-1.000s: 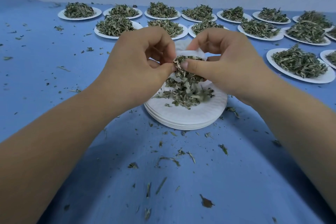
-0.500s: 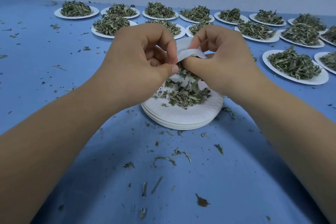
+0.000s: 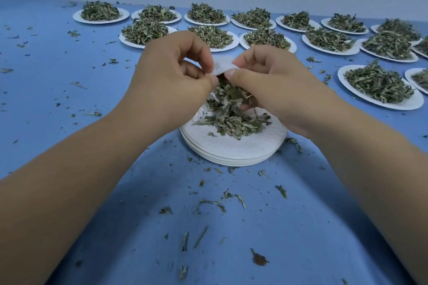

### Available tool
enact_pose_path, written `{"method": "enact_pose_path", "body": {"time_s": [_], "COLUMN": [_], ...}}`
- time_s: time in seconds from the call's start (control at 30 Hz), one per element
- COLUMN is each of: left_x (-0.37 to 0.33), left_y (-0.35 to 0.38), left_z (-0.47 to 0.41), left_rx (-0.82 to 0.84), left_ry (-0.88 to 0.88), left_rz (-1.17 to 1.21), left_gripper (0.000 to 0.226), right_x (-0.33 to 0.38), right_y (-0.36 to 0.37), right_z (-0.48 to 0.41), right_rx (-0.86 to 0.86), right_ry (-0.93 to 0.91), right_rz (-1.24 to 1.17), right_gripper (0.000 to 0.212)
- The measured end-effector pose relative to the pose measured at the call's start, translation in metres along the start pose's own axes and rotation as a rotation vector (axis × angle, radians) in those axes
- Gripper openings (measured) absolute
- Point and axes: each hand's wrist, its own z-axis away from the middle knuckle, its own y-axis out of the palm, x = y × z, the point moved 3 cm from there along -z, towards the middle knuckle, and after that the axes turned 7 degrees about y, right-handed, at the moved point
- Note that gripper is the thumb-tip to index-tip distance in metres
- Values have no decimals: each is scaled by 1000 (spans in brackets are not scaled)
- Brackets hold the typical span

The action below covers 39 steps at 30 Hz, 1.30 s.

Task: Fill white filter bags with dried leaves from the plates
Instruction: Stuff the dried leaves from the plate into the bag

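Spillage is your main risk here: your left hand [image 3: 176,76] and right hand [image 3: 273,83] each pinch an edge of the white filter bag [image 3: 221,67], held just above the dried leaves [image 3: 234,120] heaped on the plate stack [image 3: 231,157]. If the bag's mouth closes or tilts while you feed it, leaves will probably drop past the rim onto the blue cloth [image 3: 301,227], where loose bits lie scattered. Pulling the thin edges too hard could tear them
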Motion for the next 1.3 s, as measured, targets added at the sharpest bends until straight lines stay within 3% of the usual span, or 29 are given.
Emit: {"method": "enact_pose_path", "body": {"time_s": [0.07, 0.17, 0.23, 0.5, 0.7, 0.93, 1.1, 1.3], "left_x": [0, 0, 0, -2, -17, -32, -24, -9], "left_y": [-2, -6, -7, -2, 4, 16, 8, -3], "left_z": [-1, -2, -3, -1, 4, 13, 5, 0], "left_rx": [-22, -59, -63, 43, 175, 270, 77, -49], "left_ry": [-21, -70, -101, -75, 28, 119, 83, 26], "left_rz": [10, 115, 186, 222, 166, 225, 99, -56], "left_gripper": [26, 30, 29, 26, 26, 26, 26, 27], "right_x": [0, 1, 2, 4, 5, 7, 4, 4], "right_y": [-3, -10, -10, -12, -13, -12, -11, -8], "right_z": [-1, 3, 6, 6, 4, 1, 4, 4], "right_rx": [75, 166, 149, -4, -57, -195, -215, -42], "right_ry": [-21, -156, -233, -253, -207, -203, -223, -154], "right_rz": [-67, 113, 193, 95, 116, 377, 297, 244], "right_gripper": [17, 51, 59, 21, 25, 18, 18, 18]}}
